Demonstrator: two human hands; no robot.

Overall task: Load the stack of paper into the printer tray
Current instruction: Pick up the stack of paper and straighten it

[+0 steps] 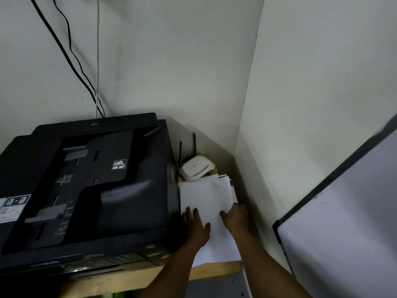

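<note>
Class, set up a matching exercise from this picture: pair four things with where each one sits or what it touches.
Things:
1. printer
2. router
3. stack of paper
4. whiteboard

Places:
A. under both hands
B. far right, leaning, black frame
C. left on the wooden shelf
D. in the corner behind the paper

Pairs: 1-C, 2-D, 3-A, 4-B

The left hand and right hand both rest on the paper.
</note>
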